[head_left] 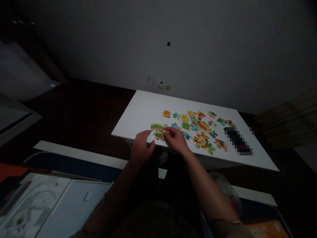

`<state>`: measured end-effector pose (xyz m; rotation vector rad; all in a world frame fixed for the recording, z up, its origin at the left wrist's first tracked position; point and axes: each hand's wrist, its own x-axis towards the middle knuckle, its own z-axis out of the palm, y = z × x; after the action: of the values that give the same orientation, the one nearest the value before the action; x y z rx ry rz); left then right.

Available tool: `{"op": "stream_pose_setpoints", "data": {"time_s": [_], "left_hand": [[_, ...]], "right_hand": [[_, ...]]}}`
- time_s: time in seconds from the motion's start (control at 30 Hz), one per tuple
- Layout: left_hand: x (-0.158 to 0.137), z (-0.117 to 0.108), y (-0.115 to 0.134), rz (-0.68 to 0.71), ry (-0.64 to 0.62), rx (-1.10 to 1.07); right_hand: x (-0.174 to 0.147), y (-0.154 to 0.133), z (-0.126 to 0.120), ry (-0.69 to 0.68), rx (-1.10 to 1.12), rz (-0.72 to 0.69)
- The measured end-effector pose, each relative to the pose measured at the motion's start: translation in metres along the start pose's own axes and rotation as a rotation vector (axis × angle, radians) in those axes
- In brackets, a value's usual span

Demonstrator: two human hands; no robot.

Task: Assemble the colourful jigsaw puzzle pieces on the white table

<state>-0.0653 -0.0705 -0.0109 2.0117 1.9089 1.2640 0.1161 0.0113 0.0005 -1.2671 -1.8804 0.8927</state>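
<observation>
Near the front edge of the white table (146, 102), a few joined jigsaw pieces (158, 126) show green bushes and a pale sky. My left hand (142, 147) rests at their left side, thumb apart from the fingers, with nothing seen in it. Curled fingers of my right hand (175, 138) pinch the right edge of a green and yellow jigsaw piece (160, 135) just below the joined strip. Whether that piece is locked in is too small to tell. Many loose jigsaw pieces (201, 124) lie scattered to the right of my right hand.
A dark pixelated object (237, 140) lies at the table's right. Low on the wall behind is a socket plate (163, 87). An open white box (76, 201) sits at lower left, an orange box (268, 229) at lower right. A clear plastic bag (225, 186) is beside my right forearm.
</observation>
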Motion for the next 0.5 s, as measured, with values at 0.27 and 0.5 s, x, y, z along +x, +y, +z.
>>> {"op": "stream_pose_setpoints", "data": {"time_s": [0.27,0.5], "left_hand": [[-0.015,0.015,-0.004,0.206,-0.100,0.125],[-0.024,0.023,-0.004,0.230,-0.110,0.188]], "right_hand": [[-0.009,-0.004,0.008,-0.026,-0.224,-0.208],[-0.007,0.000,0.010,-0.026,-0.258,-0.236]]}}
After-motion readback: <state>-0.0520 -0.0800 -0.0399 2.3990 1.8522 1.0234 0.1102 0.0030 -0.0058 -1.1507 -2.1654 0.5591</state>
